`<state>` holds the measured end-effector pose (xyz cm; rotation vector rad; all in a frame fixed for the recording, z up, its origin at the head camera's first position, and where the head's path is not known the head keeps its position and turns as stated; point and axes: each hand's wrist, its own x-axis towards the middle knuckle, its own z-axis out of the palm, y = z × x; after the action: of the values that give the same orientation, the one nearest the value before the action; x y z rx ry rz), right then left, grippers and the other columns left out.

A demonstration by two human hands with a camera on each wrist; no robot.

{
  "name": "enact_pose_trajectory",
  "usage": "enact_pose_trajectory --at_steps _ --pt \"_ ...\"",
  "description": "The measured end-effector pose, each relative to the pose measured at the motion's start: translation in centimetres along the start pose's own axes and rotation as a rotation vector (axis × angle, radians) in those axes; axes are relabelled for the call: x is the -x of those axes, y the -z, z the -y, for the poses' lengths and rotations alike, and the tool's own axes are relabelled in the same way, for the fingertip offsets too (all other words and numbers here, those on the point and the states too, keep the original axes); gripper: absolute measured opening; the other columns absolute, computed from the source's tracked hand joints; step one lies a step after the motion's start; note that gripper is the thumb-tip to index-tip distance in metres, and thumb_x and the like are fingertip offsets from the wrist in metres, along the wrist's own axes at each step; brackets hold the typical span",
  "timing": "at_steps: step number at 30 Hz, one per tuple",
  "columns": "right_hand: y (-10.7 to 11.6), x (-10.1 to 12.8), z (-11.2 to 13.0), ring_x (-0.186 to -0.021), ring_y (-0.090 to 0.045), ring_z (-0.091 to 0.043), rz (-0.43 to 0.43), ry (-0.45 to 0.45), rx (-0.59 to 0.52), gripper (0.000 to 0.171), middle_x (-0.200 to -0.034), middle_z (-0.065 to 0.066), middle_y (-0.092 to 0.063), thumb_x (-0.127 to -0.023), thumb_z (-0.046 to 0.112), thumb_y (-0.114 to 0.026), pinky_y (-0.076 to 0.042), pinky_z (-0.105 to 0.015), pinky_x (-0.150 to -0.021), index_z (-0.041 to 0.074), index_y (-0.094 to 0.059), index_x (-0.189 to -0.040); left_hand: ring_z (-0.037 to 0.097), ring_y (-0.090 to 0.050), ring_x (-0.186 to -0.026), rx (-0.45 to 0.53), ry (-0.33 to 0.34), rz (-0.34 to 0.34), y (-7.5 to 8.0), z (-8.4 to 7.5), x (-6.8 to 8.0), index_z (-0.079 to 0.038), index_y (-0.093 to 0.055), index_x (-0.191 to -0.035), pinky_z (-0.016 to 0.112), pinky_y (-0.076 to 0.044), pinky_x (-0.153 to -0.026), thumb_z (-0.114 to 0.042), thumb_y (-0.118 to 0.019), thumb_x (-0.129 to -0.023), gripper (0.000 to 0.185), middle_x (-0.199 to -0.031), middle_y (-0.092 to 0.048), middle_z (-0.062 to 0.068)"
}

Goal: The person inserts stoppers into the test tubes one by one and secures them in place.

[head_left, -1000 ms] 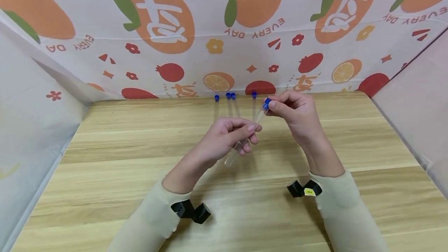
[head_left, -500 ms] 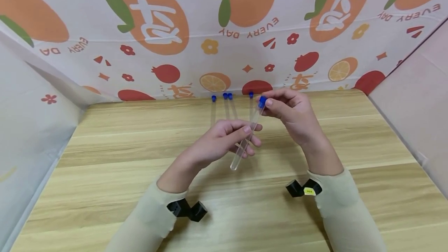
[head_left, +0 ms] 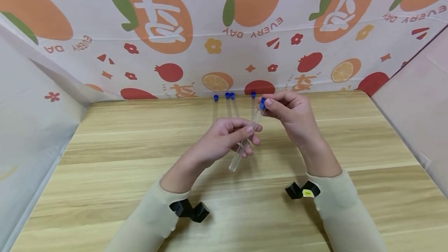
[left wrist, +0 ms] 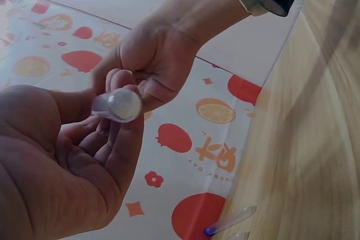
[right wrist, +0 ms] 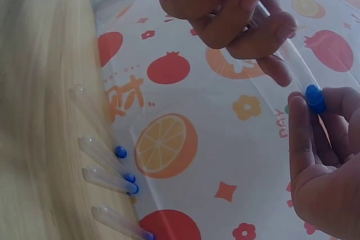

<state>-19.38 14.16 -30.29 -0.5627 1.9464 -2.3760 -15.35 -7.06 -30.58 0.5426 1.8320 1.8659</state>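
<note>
My left hand (head_left: 224,137) curls its fingers round the middle of a clear test tube (head_left: 245,143), held slanted above the bench (head_left: 105,147), while my right hand (head_left: 288,112) pinches the blue cap (head_left: 262,103) at the tube's upper end. To do this well, I judge I should keep the left grip steady and turn the cap squarely, not bending the tube. The left wrist view shows the tube's rounded bottom (left wrist: 121,105) end-on; the right wrist view shows the capped tubes (right wrist: 107,167) lying in a row at the bench's far edge against the fruit-printed cloth (right wrist: 169,144).
</note>
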Motion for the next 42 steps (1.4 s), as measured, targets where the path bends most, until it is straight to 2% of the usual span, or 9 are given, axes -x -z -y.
enact_pose_trajectory --at_steps 7,10,14,18,24,30,34,37,42 --pt "0.4 -0.1 0.0 -0.086 -0.071 -0.017 0.056 -0.010 0.009 0.017 -0.102 -0.006 -0.075 -0.094 -0.004 -0.064 -0.060 -0.036 -0.085 0.005 -0.076 -0.101 0.018 -0.068 -0.070 0.021 0.007 -0.008 -0.2 0.5 -0.3 0.002 -0.065 -0.121 0.037 -0.061 -0.069 -0.020 -0.051 -0.105 0.030 -0.104 -0.067 0.028" --pt "0.7 -0.2 0.0 -0.089 -0.071 -0.020 0.107 -0.038 0.052 0.019 -0.108 -0.009 -0.073 -0.094 -0.002 -0.065 -0.060 -0.037 -0.085 0.000 -0.071 -0.111 0.022 -0.069 -0.075 0.035 0.021 -0.027 -0.3 0.9 -0.5 0.001 -0.064 -0.122 0.040 -0.061 -0.072 -0.021 -0.051 -0.106 0.030 -0.103 -0.068 0.023" --pt "1.3 -0.3 0.1 -0.091 -0.070 -0.025 0.179 -0.092 0.157 0.037 -0.110 -0.016 -0.068 -0.095 0.002 -0.066 -0.060 -0.040 -0.083 0.001 -0.061 -0.131 0.029 -0.070 -0.083 0.053 0.048 -0.057 -0.3 1.4 -0.9 -0.001 -0.062 -0.125 0.047 -0.060 -0.080 -0.021 -0.049 -0.106 0.031 -0.106 -0.069 0.019" --pt "1.8 -0.4 0.1 -0.093 -0.070 -0.028 0.209 -0.172 0.229 0.043 -0.112 -0.020 -0.066 -0.097 0.008 -0.064 -0.060 -0.041 -0.084 0.009 -0.055 -0.139 0.030 -0.070 -0.092 0.077 0.069 -0.094 -0.3 1.8 -1.1 -0.001 -0.059 -0.130 0.050 -0.058 -0.086 -0.017 -0.048 -0.106 0.031 -0.116 -0.067 0.021" --pt "2.3 -0.6 -0.8 -0.090 -0.070 -0.037 0.257 -0.345 0.285 0.032 -0.103 -0.020 -0.064 -0.099 0.009 -0.061 -0.060 -0.046 -0.082 0.001 -0.055 -0.130 0.029 -0.067 -0.101 0.126 0.066 -0.176 0.2 2.7 -1.9 0.001 -0.052 -0.138 0.053 -0.054 -0.094 -0.010 -0.049 -0.105 0.035 -0.125 -0.058 0.020" --pt "2.7 -0.9 -2.7 -0.107 -0.061 -0.051 0.387 -0.464 0.271 0.038 -0.120 -0.029 -0.063 -0.102 0.008 -0.054 -0.055 -0.055 -0.091 0.003 -0.051 -0.140 0.039 -0.060 -0.118 0.154 0.105 -0.274 1.4 4.2 -3.5 0.000 -0.049 -0.142 0.047 -0.054 -0.096 -0.008 -0.051 -0.104 0.039 -0.135 -0.055 0.023" --pt "3.5 -1.1 -3.8 -0.107 -0.065 -0.043 0.365 -0.493 0.283 0.038 -0.123 -0.023 -0.065 -0.103 0.010 -0.052 -0.057 -0.050 -0.090 0.004 -0.052 -0.141 0.034 -0.062 -0.118 0.176 0.151 -0.214 1.2 5.2 -4.9 -0.004 -0.042 -0.149 0.038 -0.055 -0.096 -0.006 -0.052 -0.103 0.047 -0.136 -0.057 0.020" --pt "4.1 -1.4 -4.4 -0.104 -0.068 -0.034 0.315 -0.504 0.304 0.037 -0.123 -0.019 -0.066 -0.103 0.010 -0.051 -0.058 -0.045 -0.088 0.004 -0.054 -0.140 0.033 -0.063 -0.118 0.213 0.143 -0.172 0.6 5.5 -6.0 -0.007 -0.038 -0.152 0.036 -0.055 -0.096 -0.005 -0.053 -0.102 0.052 -0.137 -0.058 0.018" --pt "5.1 -1.8 -5.0 -0.107 -0.068 -0.030 0.222 -0.520 0.286 0.038 -0.125 -0.018 -0.064 -0.103 0.011 -0.051 -0.058 -0.042 -0.088 0.006 -0.055 -0.140 0.031 -0.065 -0.116 0.225 0.137 -0.198 0.1 5.3 -7.7 -0.012 -0.039 -0.153 0.039 -0.054 -0.097 -0.008 -0.053 -0.103 0.052 -0.135 -0.059 0.015"
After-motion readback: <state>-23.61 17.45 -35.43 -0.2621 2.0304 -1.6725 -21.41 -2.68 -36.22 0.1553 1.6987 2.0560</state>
